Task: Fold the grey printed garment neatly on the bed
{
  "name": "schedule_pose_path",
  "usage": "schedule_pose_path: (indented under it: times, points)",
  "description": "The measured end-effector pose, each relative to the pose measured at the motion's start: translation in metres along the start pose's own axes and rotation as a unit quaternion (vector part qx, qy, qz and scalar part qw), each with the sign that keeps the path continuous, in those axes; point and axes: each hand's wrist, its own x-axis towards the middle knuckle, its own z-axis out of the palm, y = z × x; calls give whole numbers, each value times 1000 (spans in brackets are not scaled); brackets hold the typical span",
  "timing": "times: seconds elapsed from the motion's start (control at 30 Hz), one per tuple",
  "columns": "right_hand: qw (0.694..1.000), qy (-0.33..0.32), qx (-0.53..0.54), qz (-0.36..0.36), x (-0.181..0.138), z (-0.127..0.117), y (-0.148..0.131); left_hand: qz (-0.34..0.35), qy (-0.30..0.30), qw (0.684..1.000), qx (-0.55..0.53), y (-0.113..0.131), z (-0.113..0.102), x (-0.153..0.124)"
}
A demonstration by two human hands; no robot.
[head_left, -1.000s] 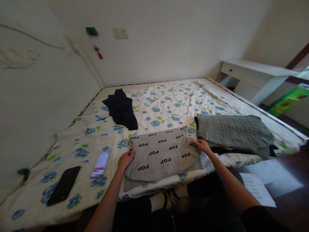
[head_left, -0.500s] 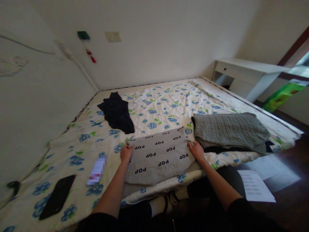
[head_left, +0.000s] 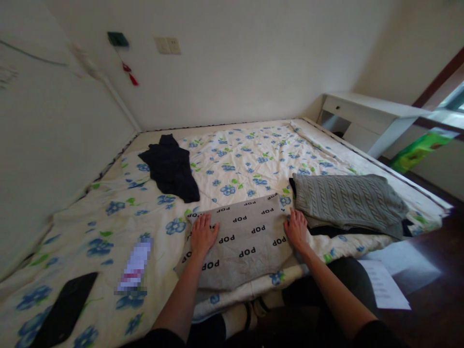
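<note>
A folded grey garment printed with "POP" (head_left: 246,241) lies at the near edge of the bed (head_left: 246,159). My left hand (head_left: 203,235) rests flat on its left part, fingers spread. My right hand (head_left: 297,229) lies flat on its right edge, fingers stretched out. Just right of it sits a folded grey cable-knit sweater (head_left: 348,200) on top of dark clothing. A dark navy garment (head_left: 168,166) lies crumpled further back on the left.
The bed has a floral quilt. A black phone (head_left: 63,311) and a small blurred item (head_left: 134,268) lie at the near left. A white desk (head_left: 373,118) stands at the back right. Paper (head_left: 384,285) lies on the dark floor.
Both hands went from gripping the grey POP garment's side edges to lying flat on it. The left hand slid inward onto the cloth. The view shifted slightly.
</note>
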Motion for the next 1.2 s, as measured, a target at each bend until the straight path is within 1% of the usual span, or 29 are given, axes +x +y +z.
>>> schedule_pose_path:
  times: [0.07, 0.13, 0.27, 0.33, 0.4, 0.47, 0.57, 0.7, 0.83, 1.0, 1.13, 1.2]
  points:
    - [999, -8, 9, -48, 4, 6, -36, 2, 11, 1000, 2, 1, 3, -2]
    - [992, -51, 43, -109, 7, 17, -87, 2, 20, 1000, -3, 2, 5, -3]
    - [952, -146, 110, -246, 2, 51, -204, -2, 28, 1000, -7, 1, 9, -5]
    - [933, -183, 114, -287, -5, 66, -249, 0, 31, 999, -9, -2, 12, -7]
    - [928, -201, 106, -294, -12, 77, -276, 0, 34, 999, -13, -4, 14, -8]
    - [933, -200, 102, -281, -15, 83, -285, 0, 35, 999, -14, -6, 16, -9]
    - [938, -192, 109, -269, -9, 83, -273, 0, 36, 999, -10, -5, 16, -8]
    - [948, -175, 101, -246, 9, 78, -234, -6, 38, 999, -15, -1, 11, -5]
    - [956, -162, 83, -232, 28, 73, -187, -9, 34, 999, -18, 2, 5, -3]
    - [970, -159, 32, -179, 58, 63, -120, -11, 32, 999, -11, 3, 3, -2]
    - [975, -183, -7, -127, 84, 52, -66, -8, 30, 1000, -5, 3, 3, -2]
    - [975, -197, -15, -100, 94, 48, -44, -10, 27, 1000, -11, 3, 3, -2]
